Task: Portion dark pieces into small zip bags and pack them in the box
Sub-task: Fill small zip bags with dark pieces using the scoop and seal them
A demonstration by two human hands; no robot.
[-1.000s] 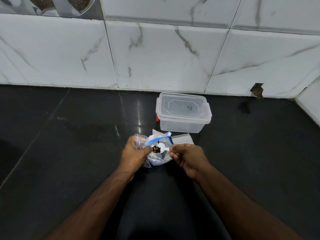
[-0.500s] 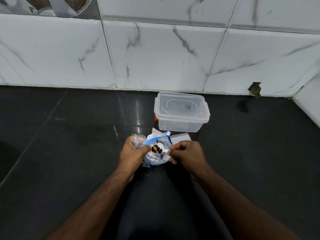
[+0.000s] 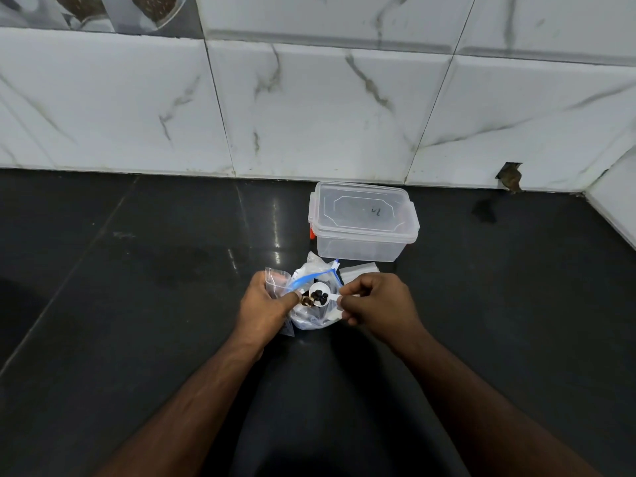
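My left hand (image 3: 266, 304) grips a small clear zip bag (image 3: 275, 281) and holds its mouth toward the middle. My right hand (image 3: 377, 301) pinches the handle of a small white scoop (image 3: 320, 293) loaded with dark pieces (image 3: 318, 298). The scoop hovers at the small bag's opening, over a larger clear bag with a blue zip strip (image 3: 311, 315) that lies on the dark floor. Behind them stands a clear plastic box (image 3: 363, 222) with its lid on.
A flat stack of spare clear bags (image 3: 358, 270) lies just in front of the box. White marble wall tiles (image 3: 309, 108) rise right behind the box. Dark glossy floor tiles (image 3: 137, 270) stretch to the left and right.
The scoop with dark pieces has risen slightly and shifted toward the small bag in my left hand. Both hands stay close together over the large bag.
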